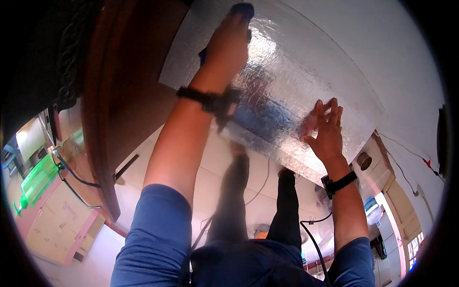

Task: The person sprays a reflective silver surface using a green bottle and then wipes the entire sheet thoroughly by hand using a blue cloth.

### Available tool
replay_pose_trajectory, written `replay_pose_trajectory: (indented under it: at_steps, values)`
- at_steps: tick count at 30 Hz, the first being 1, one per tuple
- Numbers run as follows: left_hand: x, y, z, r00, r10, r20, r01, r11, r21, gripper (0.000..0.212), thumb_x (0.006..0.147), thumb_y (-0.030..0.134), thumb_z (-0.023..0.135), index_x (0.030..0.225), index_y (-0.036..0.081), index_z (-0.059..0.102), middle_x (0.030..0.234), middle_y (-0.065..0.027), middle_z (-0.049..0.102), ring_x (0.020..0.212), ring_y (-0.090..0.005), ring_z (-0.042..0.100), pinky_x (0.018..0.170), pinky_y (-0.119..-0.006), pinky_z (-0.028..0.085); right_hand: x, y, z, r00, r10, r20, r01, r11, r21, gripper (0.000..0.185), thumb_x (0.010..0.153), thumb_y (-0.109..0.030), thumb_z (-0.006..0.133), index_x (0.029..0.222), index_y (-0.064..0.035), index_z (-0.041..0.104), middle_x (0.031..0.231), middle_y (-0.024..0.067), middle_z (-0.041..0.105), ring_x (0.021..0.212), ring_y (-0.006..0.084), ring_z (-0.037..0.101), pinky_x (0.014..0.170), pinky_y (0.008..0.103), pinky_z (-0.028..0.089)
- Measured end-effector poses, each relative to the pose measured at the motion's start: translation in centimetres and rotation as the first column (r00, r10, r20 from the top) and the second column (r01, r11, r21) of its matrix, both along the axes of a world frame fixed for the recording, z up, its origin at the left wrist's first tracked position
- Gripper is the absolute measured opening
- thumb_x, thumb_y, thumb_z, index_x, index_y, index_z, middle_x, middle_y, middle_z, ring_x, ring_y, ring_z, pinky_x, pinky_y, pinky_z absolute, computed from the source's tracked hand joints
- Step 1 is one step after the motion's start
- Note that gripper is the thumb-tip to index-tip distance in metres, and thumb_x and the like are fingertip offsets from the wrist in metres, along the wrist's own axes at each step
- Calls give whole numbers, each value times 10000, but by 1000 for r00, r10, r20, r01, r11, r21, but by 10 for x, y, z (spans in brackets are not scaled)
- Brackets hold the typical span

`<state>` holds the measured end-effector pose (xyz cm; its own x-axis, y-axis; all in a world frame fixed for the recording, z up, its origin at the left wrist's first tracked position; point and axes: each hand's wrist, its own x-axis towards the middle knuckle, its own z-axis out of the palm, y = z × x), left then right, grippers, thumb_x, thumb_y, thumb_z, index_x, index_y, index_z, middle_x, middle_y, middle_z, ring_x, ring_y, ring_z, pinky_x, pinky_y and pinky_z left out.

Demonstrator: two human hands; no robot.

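A shiny silver foil-covered surface (287, 89) stretches in front of me, creased and reflecting light. My left hand (227, 46) lies over a dark blue cloth (242, 10), pressing it against the foil near the far edge. Parts of the cloth show beyond the fingers and beside the wrist; the rest is hidden beneath the hand. Lower and to the right, my right hand (327, 134) has its fingers spread, with the fingertips at the foil and nothing held. Each wrist wears a black strap with a small device.
Dark wooden furniture (107, 89) borders the foil on the left, with eyeglasses (77, 179) and a green spray bottle (36, 179) by it. A white wall (401, 75) rises behind on the right. A black cable (315, 240) hangs near my right arm; thin wires cross the tiled floor (206, 179).
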<state>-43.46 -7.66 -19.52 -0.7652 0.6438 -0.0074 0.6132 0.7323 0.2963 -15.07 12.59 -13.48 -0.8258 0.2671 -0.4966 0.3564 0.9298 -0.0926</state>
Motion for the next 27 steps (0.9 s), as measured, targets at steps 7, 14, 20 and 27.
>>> replay_pose_trajectory:
  at_steps: [7,14,20,27]
  values:
    - [100,-102,40,942,238,237,-231,971,-54,458,884,72,676,1336,39,616,1439,-184,565,1337,-351,527,1137,-421,419,7,3,-2,1000,-2,-9,2,1000,30,1214,658,-328,942,1621,-157,224,1652,297,116,1503,554,171,971,637,514]
    - [102,-101,104,593,491,638,-802,429,415,447,959,64,640,1396,54,549,1344,-155,606,1172,-243,620,1034,-339,488,6,3,-4,999,-10,-32,10,1000,-2,1200,644,-301,947,1613,-173,251,1650,296,121,1492,564,188,1015,621,489]
    - [145,-116,82,462,420,781,-866,25,499,455,962,83,660,1402,57,544,1335,-142,598,1176,-239,607,1050,-350,478,8,7,-8,998,1,-59,-1,1000,0,1203,639,-306,950,1608,-169,250,1642,305,134,1478,580,210,978,652,506]
    - [182,-134,30,583,687,433,-808,546,222,471,892,177,708,1334,58,598,1462,-231,491,1369,-370,465,1137,-428,394,11,7,-11,997,22,-70,-22,1000,7,1216,645,-315,945,1619,-177,232,1652,297,113,1493,570,182,974,651,511]
